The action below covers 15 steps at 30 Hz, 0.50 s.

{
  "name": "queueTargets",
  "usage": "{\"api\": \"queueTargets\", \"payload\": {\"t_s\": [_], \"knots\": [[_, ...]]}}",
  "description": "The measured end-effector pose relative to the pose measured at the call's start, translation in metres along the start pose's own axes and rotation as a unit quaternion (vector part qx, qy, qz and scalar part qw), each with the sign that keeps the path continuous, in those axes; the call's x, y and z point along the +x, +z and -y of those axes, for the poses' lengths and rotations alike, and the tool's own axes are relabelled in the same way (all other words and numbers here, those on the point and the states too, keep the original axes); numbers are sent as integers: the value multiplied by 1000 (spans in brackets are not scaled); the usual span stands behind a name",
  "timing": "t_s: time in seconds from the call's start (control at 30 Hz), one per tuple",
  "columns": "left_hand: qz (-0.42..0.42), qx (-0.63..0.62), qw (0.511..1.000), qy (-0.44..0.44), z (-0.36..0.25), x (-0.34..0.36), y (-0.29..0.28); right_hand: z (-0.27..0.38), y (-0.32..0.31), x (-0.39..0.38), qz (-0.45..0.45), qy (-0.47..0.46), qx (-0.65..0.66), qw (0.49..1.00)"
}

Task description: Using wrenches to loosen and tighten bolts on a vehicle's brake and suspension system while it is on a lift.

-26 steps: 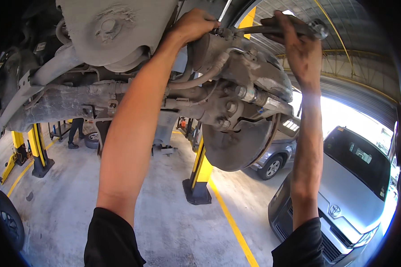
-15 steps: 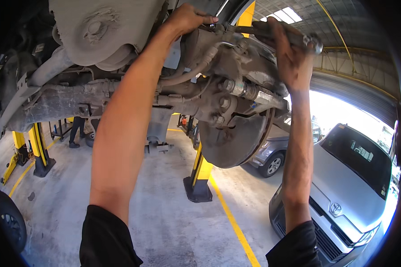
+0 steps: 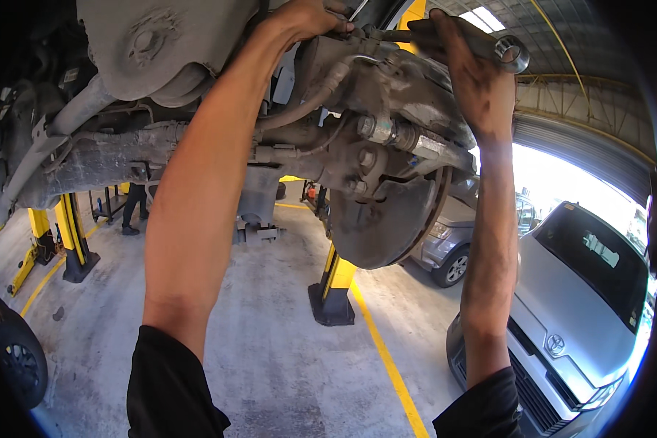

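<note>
Both my arms reach up to a raised vehicle's wheel hub assembly (image 3: 387,139), with its bare brake disc (image 3: 387,226) below. My right hand (image 3: 482,80) is wrapped round a dark-handled wrench (image 3: 434,42) with a shiny, hollow round end (image 3: 512,55) sticking out past the hand. The tool's other end runs left toward the top of the hub. There my left hand (image 3: 310,20) has its thumb and fingers closed, partly cut off by the upper edge; what they grip is hidden. A brake hose (image 3: 306,109) curves below my left hand.
Suspension arms and a large bracket (image 3: 175,44) hang at upper left. Yellow lift posts (image 3: 336,285) stand on the floor. A silver van (image 3: 577,285) is parked at right, a grey car (image 3: 449,241) behind the disc. A wheel (image 3: 22,361) sits at left; a person (image 3: 133,208) stands further back.
My right hand and the wrench have tilted slightly, its round end shifting up and turning its opening into view. My left hand has risen a little toward the upper edge. The view has shifted slightly.
</note>
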<state>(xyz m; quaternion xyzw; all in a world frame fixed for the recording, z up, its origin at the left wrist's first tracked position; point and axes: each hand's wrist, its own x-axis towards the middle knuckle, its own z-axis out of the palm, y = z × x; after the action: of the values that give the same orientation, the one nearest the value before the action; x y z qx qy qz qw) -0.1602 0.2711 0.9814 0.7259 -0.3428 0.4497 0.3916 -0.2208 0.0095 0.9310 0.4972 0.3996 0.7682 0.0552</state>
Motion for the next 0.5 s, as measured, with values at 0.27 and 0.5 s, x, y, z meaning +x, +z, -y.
{"api": "queueTargets", "payload": {"t_s": [0.27, 0.5], "knots": [[9, 16, 999, 47, 5, -11, -5, 14, 9, -3, -26, 100, 110, 989], [8, 13, 994, 111, -57, -1, -1, 74, 6, 24, -115, 270, 161, 943]]}}
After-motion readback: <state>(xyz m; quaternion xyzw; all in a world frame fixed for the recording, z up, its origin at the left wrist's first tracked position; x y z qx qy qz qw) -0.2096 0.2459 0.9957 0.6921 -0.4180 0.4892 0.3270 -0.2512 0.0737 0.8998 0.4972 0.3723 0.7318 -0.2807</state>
